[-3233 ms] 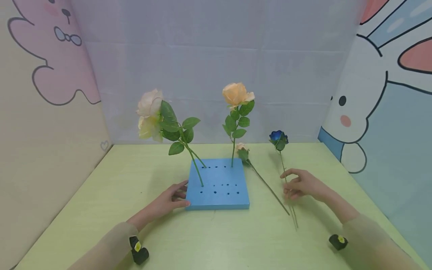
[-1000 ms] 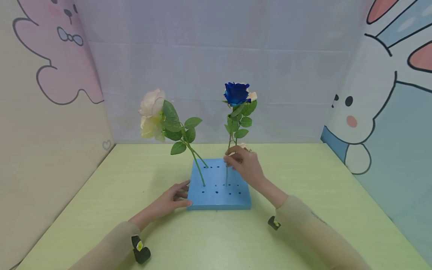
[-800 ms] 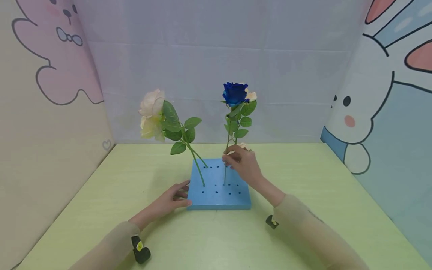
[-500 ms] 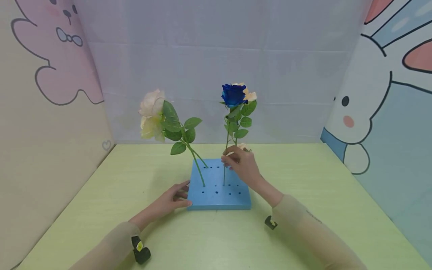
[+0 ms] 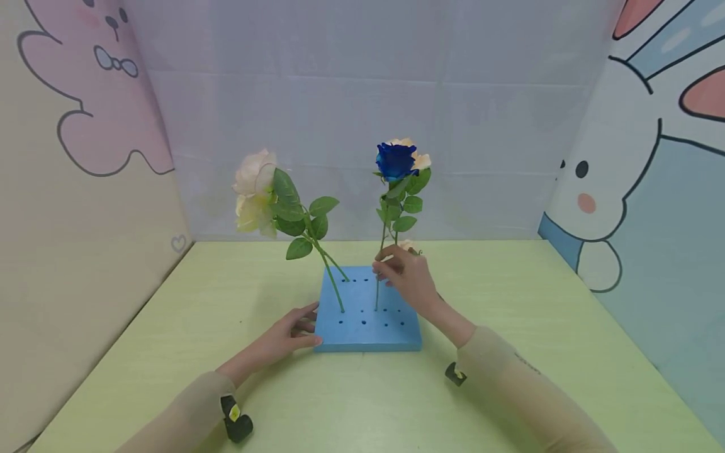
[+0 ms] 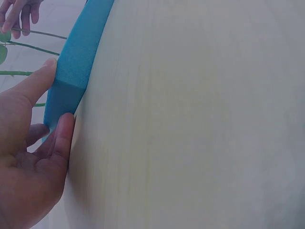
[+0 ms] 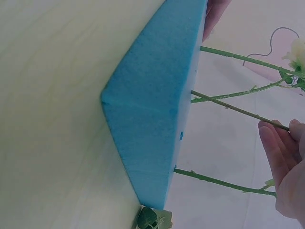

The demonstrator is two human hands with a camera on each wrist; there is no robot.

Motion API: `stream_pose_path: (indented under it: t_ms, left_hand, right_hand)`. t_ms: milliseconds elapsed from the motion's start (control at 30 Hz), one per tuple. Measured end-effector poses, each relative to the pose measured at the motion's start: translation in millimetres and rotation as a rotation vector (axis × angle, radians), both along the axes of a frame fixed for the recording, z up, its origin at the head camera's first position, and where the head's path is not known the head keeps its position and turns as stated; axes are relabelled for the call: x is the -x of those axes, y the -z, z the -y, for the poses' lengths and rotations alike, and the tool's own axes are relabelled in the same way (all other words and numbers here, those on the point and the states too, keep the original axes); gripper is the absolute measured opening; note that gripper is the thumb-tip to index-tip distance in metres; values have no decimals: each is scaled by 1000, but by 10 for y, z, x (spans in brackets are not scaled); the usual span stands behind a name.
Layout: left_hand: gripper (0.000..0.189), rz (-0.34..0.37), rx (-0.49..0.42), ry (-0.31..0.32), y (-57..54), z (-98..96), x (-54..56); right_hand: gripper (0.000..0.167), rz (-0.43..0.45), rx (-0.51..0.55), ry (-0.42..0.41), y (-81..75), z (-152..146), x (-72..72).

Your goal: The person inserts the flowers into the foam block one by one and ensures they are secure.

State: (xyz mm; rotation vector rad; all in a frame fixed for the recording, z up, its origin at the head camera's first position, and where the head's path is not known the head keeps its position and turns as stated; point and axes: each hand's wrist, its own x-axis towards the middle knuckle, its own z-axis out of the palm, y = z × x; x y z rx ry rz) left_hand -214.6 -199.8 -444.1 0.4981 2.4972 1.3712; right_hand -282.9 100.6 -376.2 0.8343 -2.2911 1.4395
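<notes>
A blue foam block (image 5: 368, 336) with rows of holes lies on the table. My left hand (image 5: 291, 330) holds its left side; in the left wrist view the thumb (image 6: 43, 76) lies at the upper edge and the other fingers against the side. My right hand (image 5: 409, 277) pinches the stem of a blue rose (image 5: 396, 161) between thumb and fingers. That stem's lower end (image 7: 214, 100) meets the block at a hole in the middle. A peach rose (image 5: 421, 162) stands behind it, partly hidden. White (image 5: 255, 171) and pale yellow (image 5: 253, 212) flowers lean left from the block.
Behind my right hand, a pale pink rose (image 5: 409, 245) lies on the light green table (image 5: 170, 327), mostly hidden. A pale cloth (image 5: 317, 113) hangs at the back, and cartoon-printed walls stand on both sides.
Over three seconds, my right hand has carried the blue rose from the right side of the table to the block and stood it upright there. Lately it shifts only slightly. My left hand stays put.
</notes>
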Motion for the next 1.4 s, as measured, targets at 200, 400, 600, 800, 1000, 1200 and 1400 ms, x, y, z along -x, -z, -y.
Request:
stream_pose_path:
  t_ms: [200, 400, 600, 800, 1000, 1200, 1400]
  left_hand:
    - [80, 9, -7, -10, 15, 5, 13]
    - [80, 5, -10, -4, 16, 8, 13]
    - [81, 12, -9, -9, 7, 4, 7]
    - [81, 12, -7, -4, 4, 3, 5]
    - [81, -1, -4, 3, 14, 3, 12]
    - [81, 1, -9, 11, 22, 10, 18]
    - [81, 2, -4, 2, 39, 9, 22]
  right_hand:
    - [10, 40, -64, 14, 4, 3, 3]
    - [13, 103, -140, 7, 61, -12, 3]
    - [12, 130, -240, 9, 99, -27, -23]
    - [13, 125, -348, 21, 146, -28, -32]
    - [12, 95, -372, 11, 167, -14, -46]
    - [12, 95, -392, -12, 209, 0, -47]
    - [12, 51, -396, -23, 243, 7, -44]
